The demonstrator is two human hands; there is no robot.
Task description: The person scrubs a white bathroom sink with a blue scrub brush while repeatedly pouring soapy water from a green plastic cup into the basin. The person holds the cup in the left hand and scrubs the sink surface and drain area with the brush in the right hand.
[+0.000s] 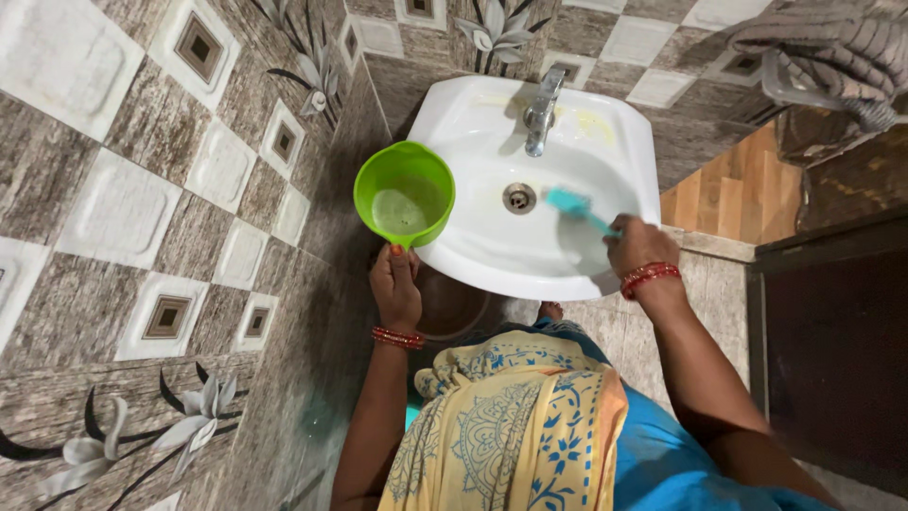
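My left hand (395, 284) grips the handle of a green plastic mug (404, 194) that holds a little cloudy water, held level beside the left rim of the white wash basin (473, 114). My right hand (638, 246) is closed on a teal scrubbing brush (572, 203). The brush head rests inside the bowl, just right of the drain (518, 197). A chrome tap (541, 112) stands at the back of the basin. Red bangles circle both wrists.
Patterned brown and white tiles (142, 208) cover the wall close on the left. A striped cloth (832, 52) hangs on a rack at upper right, above a dark door (832, 350). A brown bucket (449, 308) sits under the basin.
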